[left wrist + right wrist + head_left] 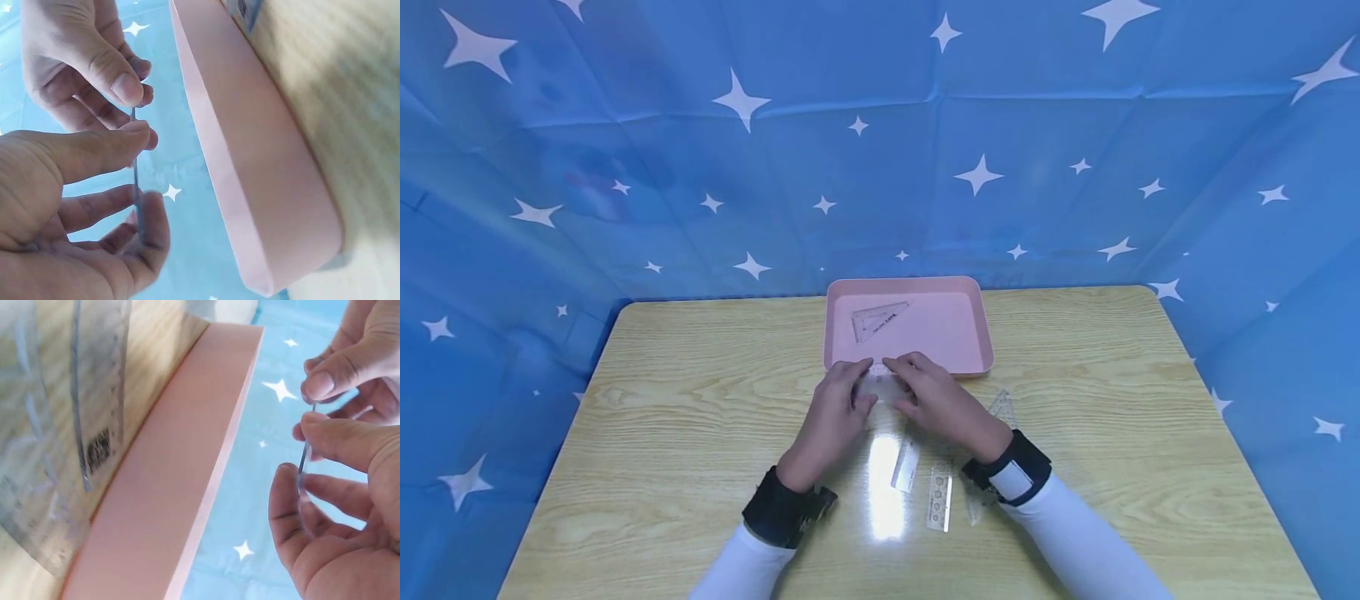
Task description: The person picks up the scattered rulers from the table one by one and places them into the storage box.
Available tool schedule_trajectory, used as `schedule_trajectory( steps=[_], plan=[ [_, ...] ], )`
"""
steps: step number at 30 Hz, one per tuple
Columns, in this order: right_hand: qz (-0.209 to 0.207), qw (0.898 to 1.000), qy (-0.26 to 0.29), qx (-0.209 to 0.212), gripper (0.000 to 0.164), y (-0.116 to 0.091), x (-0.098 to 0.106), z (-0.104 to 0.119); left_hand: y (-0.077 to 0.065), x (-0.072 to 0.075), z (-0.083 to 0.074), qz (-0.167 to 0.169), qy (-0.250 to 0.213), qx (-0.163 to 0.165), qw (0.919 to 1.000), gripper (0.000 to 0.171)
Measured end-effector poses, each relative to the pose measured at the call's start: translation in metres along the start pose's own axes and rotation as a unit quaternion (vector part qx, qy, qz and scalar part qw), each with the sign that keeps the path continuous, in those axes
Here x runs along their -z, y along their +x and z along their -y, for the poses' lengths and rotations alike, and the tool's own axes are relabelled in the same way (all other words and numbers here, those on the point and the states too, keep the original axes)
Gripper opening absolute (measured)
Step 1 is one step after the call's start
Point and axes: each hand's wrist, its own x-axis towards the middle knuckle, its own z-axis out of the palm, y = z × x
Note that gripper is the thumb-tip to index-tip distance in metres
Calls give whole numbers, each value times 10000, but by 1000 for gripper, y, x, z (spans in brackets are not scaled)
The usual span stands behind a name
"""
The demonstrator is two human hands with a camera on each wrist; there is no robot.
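Both hands hold a thin clear plastic piece with printed markings over the near edge of the pink tray. The left hand pinches its left part between thumb and fingers. On the other side, the right hand grips it the same way. In both wrist views the plastic piece appears edge-on as a narrow line, and I cannot tell its outline. A clear set square lies inside the tray, toward its left.
On the table in front of the tray lie a clear stencil ruler, another clear strip and a clear triangle beside the right wrist. Another clear piece is partly under the right forearm. A blue star-patterned cloth hangs behind the table.
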Motion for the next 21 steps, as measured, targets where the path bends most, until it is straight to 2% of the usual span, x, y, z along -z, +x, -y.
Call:
schedule_trajectory(
  steps=[4, 10, 15, 21],
  plan=[
    [-182, 9996, 168, -103, 56, 6, 3, -2, 12, 4, -3, 200, 47, -5, 9998, 61],
    [-392, 9984, 369, -154, 57, 17, 8, -9, 34, 10, -6, 290, 262, -177, 9991, 60],
    [-525, 9984, 191, -79, 56, 28, 14, -14, 52, 13, -7, 301, 870, -455, 9947, 57],
    [-478, 9984, -253, -143, 56, 38, 15, -19, 67, 13, -6, 299, 1690, -918, 9809, 53]
  ],
)
